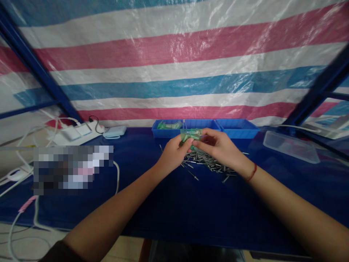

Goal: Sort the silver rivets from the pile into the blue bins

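Two hands (172,152) (220,146) pinched closed on clear bag (192,133), blue tabletop (201,207), striped sheet (174,47) behind

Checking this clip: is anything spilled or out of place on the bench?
Yes: many thin metal pins lie in a loose heap on the blue tabletop, in front of the blue tray, with some scattered apart. It looks like a spill, though they may have been tipped out deliberately.

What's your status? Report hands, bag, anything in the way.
Left hand and right hand pinching small plastic bag. Green-looking contents. Loose metal rivets on blue table, partly behind right hand.
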The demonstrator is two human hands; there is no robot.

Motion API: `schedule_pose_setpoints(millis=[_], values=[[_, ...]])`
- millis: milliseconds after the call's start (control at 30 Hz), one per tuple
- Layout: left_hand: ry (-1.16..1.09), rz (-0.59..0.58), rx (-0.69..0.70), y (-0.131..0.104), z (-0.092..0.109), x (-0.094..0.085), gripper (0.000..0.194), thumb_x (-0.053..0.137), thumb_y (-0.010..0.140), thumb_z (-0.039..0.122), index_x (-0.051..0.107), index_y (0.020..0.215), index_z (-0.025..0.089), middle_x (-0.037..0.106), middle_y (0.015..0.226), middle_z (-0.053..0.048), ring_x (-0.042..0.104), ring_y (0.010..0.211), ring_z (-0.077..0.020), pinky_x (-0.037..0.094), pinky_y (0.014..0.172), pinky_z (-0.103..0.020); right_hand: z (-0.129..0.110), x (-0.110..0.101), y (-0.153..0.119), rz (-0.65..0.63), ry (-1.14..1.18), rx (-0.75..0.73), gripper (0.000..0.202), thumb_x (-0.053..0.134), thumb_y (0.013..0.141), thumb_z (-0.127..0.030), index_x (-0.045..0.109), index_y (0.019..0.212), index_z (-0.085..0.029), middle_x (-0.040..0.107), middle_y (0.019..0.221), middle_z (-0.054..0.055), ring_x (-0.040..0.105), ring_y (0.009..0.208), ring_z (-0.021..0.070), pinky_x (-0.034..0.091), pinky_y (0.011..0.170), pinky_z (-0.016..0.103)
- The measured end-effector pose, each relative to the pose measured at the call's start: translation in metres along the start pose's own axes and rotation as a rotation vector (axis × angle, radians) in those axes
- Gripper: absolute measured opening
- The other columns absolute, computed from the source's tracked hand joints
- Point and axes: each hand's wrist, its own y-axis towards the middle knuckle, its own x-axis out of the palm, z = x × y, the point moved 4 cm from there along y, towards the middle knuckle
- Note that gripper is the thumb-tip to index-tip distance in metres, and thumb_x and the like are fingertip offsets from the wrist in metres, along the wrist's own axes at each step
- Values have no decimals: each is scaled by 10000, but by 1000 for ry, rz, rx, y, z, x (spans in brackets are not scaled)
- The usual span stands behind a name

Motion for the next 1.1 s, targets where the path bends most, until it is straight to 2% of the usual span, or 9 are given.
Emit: schedule_pose_setpoints(millis=[67,200,300,400,500,600,733,900,1100], values=[[-34,-11,-11,0,1,1,204,478,863,319,581,882,144,607,723,-9,546,580,-94,431,569,-218,2,2,0,-43,-16,-11,234,681,712,-391,613,746,-170,597,652,-15,509,546,95,414,505,248],[-124,-20,-90,1,1,3,330,433,891,444,582,920,151,625,817,-44,552,596,-94,412,551,-209,4,-6,0,116,-132,-99,216,685,713,-339,598,605,-174,584,616,-9,516,577,113,417,547,274],[-302,-15,-272,1,-1,4,590,266,873,638,574,1010,154,632,917,-90,558,581,-107,395,497,-218,1,-12,-1,234,-191,-166,82,667,733,-280,681,747,-200,666,800,33,596,753,171,458,649,327],[-419,-106,-382,0,0,6,758,105,838,706,594,1025,158,638,864,-97,538,546,-110,372,452,-219,-4,-13,-3,261,-206,-247,109,642,747,-226,707,832,-246,673,911,35,606,888,196,464,795,394],[-385,-120,-350,0,3,6,596,269,868,643,608,981,166,608,753,-60,515,535,-97,360,454,-214,-9,-11,-4,238,-236,-285,142,618,747,-200,721,811,-273,639,990,37,589,947,198,445,873,416],[-366,-63,-274,-1,6,4,317,479,875,446,594,941,158,560,712,-21,503,558,-80,380,493,-206,-11,-9,-5,210,-265,-272,183,579,760,-188,727,799,-289,611,1015,37,574,962,201,460,844,406],[-361,8,-209,-2,6,1,178,503,876,313,559,854,146,528,708,-1,496,585,-69,409,535,-199,-13,-4,-7,173,-250,-193,235,487,835,-212,714,854,-270,659,906,28,599,845,183,473,790,385],[-167,0,-120,1,2,-3,165,480,883,311,512,836,156,541,726,4,529,630,-92,443,576,-216,-9,8,-10,126,-277,-134,187,557,820,-291,647,963,-210,668,860,32,592,751,165,475,690,316],[525,-48,22,-5,2,-8,347,411,902,439,536,1025,139,605,766,-51,579,725,-192,462,701,-344,5,-1,-1,288,-267,-93,191,591,780,-331,630,902,-189,618,748,19,554,631,142,445,595,292]])
